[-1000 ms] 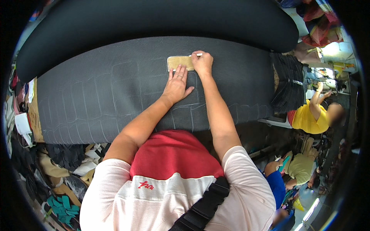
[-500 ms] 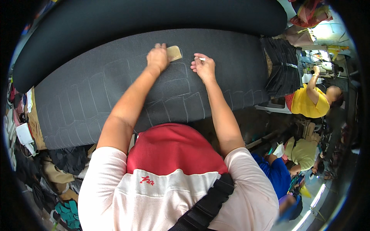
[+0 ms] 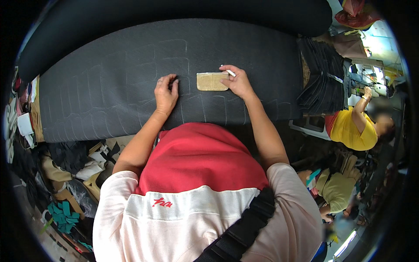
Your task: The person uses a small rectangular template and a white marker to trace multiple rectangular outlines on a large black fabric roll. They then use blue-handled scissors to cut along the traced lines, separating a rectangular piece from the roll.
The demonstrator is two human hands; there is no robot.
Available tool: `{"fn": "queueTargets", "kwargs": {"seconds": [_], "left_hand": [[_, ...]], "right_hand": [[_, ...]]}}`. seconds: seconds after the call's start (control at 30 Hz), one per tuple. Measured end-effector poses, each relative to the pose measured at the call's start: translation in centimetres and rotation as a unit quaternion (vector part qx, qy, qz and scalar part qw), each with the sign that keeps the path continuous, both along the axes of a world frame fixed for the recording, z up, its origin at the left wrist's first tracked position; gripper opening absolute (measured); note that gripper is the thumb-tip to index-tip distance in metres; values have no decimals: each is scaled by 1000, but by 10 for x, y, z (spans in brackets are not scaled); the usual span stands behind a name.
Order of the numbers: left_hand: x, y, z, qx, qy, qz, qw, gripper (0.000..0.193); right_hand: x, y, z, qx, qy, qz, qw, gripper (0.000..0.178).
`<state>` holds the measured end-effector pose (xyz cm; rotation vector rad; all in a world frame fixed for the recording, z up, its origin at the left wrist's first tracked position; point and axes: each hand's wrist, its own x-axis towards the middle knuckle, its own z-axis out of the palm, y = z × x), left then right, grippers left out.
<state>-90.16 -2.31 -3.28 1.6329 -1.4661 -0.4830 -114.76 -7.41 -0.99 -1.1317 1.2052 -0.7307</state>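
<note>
A dark grey cloth [image 3: 262, 52] lies spread before me, marked with rows of pale chalk outlines. My right hand [image 3: 238, 81] pinches a short white stick of chalk [image 3: 230, 73], and its thumb overlaps the right end of a tan pattern piece [image 3: 211, 82]. This piece is a small flat rectangle with rounded lower corners. To its left, apart from it, my left hand [image 3: 166, 94] rests on the cloth with loosely bent fingers, thumb apart, holding nothing.
A thick black roll [image 3: 174, 9] runs along the far side. Stacked dark cut pieces [image 3: 323, 74] hang at the right end. A co-worker in yellow [image 3: 355, 129] sits beyond them. Scraps, some green [image 3: 64, 216], lie in a heap at lower left.
The pattern piece has come nearer, from beside my left hand to my right hand. My left hand has let go of it and drawn back left and nearer. The chalk stays in my right hand.
</note>
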Motion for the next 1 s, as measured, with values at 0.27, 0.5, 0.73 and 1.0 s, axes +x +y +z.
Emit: {"fn": "queueTargets", "kwargs": {"seconds": [0.27, 0.5, 0.73, 1.0], "left_hand": [[-17, 6, -2, 52, -259, -163, 951, 33], [-18, 2, -1, 117, -285, -184, 933, 35], [-17, 0, -1, 161, -289, -198, 923, 38], [-19, 0, 1, 147, -269, -193, 932, 37]], "right_hand": [[17, 10, -16, -95, 120, 50, 987, 33], [30, 14, 6, -255, 289, -36, 922, 23], [70, 6, -8, -231, 196, 17, 953, 19], [22, 8, -11, -227, 298, -74, 924, 17]]}}
